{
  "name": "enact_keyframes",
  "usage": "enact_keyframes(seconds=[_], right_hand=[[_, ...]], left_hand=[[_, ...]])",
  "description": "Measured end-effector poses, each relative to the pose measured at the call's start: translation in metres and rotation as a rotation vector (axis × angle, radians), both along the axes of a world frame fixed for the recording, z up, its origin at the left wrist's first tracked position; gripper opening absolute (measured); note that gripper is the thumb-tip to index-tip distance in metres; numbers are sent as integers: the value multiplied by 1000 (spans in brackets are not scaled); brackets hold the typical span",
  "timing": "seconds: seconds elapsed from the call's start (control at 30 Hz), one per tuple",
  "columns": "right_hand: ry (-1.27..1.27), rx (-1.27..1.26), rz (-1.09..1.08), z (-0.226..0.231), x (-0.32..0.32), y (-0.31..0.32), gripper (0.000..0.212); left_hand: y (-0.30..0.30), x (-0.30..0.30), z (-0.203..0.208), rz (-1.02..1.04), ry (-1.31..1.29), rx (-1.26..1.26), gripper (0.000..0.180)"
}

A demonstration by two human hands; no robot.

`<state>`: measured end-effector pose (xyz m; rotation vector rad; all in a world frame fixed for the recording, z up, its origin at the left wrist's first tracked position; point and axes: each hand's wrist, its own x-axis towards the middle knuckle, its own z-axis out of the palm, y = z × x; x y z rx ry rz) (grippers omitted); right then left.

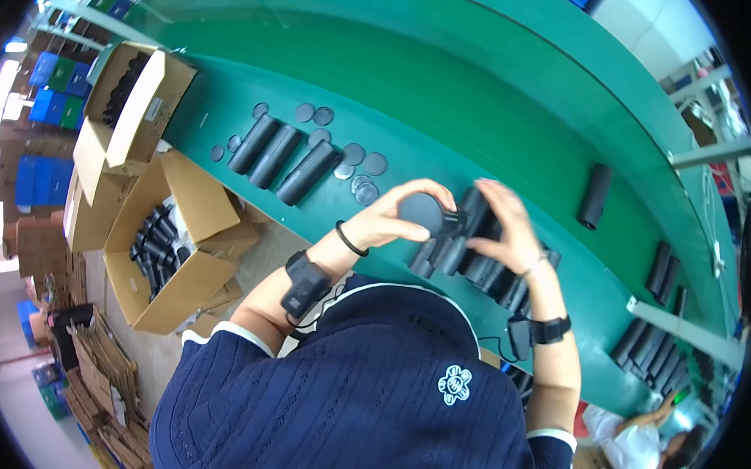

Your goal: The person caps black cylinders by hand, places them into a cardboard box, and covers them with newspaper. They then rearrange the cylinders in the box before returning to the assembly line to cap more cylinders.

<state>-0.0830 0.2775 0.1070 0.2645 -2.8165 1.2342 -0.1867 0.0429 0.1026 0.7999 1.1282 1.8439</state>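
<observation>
My left hand (391, 211) is closed around a black part with a wide round disc end (421, 213) and a narrower stem pointing right. My right hand (512, 229), a little blurred, has its fingers and thumb spread beside a black tube (476, 207); whether it touches the tube I cannot tell. Below and between the hands, more black tubes (451, 254) lie side by side on the green table (381, 124), partly hidden by my right hand. To the left lie three black tubes (306, 173) and several loose dark discs (353, 154), some of them shiny.
Two open cardboard boxes stand at the left: one (137, 239) holds black parts, the other (166, 96) dark pieces. A lone black tube (596, 197) lies far right. More tubes (645, 351) lie near a metal post (685, 331). Another person (632, 443) sits at lower right.
</observation>
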Motion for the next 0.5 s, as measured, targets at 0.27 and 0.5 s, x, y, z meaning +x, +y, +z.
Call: enact_keyframes(seconds=[0.27, 0.5], right_hand=[[103, -15, -276, -7, 13, -34, 72], [156, 144, -371, -8, 24, -54, 77]], left_hand=[[9, -2, 8, 33, -317, 279, 65], [19, 7, 8, 72, -651, 408, 56]])
